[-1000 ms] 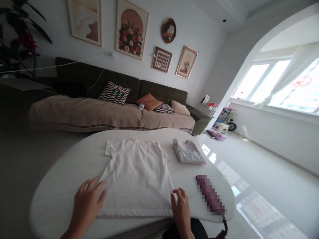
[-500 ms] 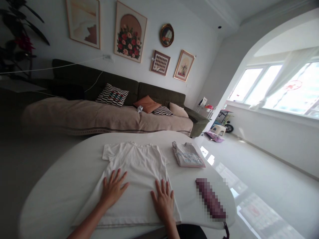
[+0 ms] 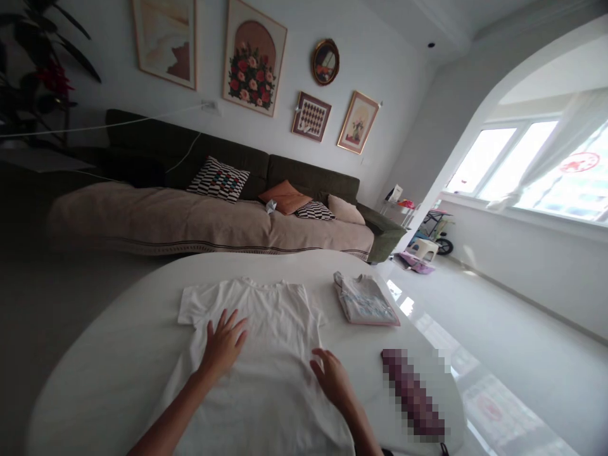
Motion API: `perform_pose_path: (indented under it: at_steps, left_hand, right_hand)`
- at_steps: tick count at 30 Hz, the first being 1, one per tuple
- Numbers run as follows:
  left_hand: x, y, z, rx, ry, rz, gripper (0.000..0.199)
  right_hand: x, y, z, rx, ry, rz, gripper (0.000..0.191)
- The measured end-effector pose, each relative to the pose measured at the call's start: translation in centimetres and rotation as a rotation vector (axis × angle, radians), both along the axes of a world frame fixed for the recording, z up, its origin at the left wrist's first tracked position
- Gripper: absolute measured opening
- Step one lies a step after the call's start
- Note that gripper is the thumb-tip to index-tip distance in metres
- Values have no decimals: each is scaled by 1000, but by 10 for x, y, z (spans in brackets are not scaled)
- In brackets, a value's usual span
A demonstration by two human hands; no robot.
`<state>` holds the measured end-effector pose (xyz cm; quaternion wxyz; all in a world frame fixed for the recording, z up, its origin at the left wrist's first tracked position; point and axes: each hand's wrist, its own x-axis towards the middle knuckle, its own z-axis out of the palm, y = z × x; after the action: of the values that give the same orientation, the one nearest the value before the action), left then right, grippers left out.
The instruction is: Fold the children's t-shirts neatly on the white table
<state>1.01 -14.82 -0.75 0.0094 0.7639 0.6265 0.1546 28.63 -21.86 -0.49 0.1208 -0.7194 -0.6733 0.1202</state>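
Note:
A white short-sleeved T-shirt (image 3: 270, 373) lies spread on the table, collar facing away from me and its lower end running out of view. My left hand (image 3: 222, 345) rests on the shirt's left chest area, fingers spread. At the shirt's right side edge is my right hand (image 3: 334, 378), its fingers slightly bent and thumb apart, with nothing seen in it. Right of the shirt sits a folded white garment with a bluish print (image 3: 367, 301), apparently in a clear bag. Nearer to me, a dark red long item (image 3: 413, 396) is blurred by pixelation.
The oval white table (image 3: 99, 380) has a rounded right edge above the shiny floor. Behind it stands a dark green sofa (image 3: 185, 142) with a beige cover (image 3: 204, 221) and several cushions. A white stool (image 3: 424, 249) is at the right, by the archway.
My right hand has gone from lying flat on the shirt to its right edge, fingers now bent. The left hand is slightly higher on the cloth. The shirt has slid a little toward me.

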Motion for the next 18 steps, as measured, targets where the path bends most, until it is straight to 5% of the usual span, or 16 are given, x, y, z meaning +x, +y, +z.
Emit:
perform_pose_path:
  at_steps: [4, 10, 18]
  left_hand:
    - [4, 29, -21, -61, -10, -68, 46]
    - [3, 38, -49, -43, 4, -37, 49]
    - [3, 37, -44, -98, 5, -45, 51]
  right_hand:
    - [30, 57, 11, 17, -54, -104, 30]
    - [65, 139, 4, 19, -92, -257, 22]
    - [24, 200, -21, 13, -95, -298, 24]
